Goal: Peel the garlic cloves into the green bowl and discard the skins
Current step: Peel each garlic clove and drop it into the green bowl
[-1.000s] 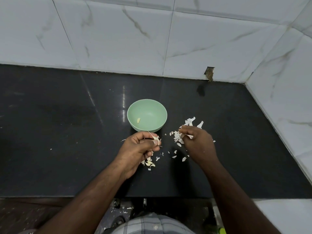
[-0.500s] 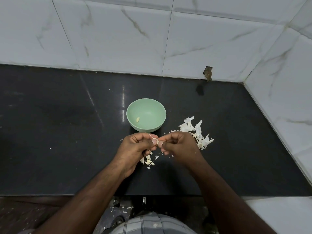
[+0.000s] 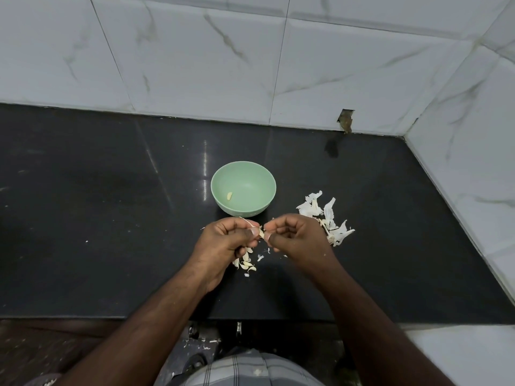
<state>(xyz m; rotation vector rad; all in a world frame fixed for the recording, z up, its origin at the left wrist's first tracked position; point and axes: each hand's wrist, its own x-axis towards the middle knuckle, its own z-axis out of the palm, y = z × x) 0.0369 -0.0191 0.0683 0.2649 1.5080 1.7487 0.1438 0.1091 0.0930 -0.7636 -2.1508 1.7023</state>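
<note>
The person holds one small garlic clove (image 3: 261,232) between both hands, just in front of the green bowl (image 3: 243,188). The left hand (image 3: 225,243) has its fingers (image 3: 252,232) curled in, and the thumb and first finger pinch the clove on its left side. The right hand (image 3: 296,237) is curled too, and its fingertips pinch the same clove from the right. A thin bit of skin sticks up from the clove, past the left thumb. The two hands nearly touch, with the clove in the small gap between them. The bowl sits on the black bench (image 3: 97,218), close behind the hands. One peeled clove (image 3: 229,196) lies inside it, near the left wall of the bowl. To the right of the right hand there is a pile of white skins (image 3: 323,215) on the bench, and part of it hides behind that hand. Under the left hand lies a small heap of garlic cloves (image 3: 245,261), and a few tiny white bits lie between the two hands. The bench is dark and shiny, with small white specks here and there. Behind it and on the right side stands a wall of white tiles (image 3: 195,57) with grey lines like marble. Low in the back wall there is a small broken hole (image 3: 345,121). Down below the bench edge you can see checked cloth (image 3: 245,369) on the person.
</note>
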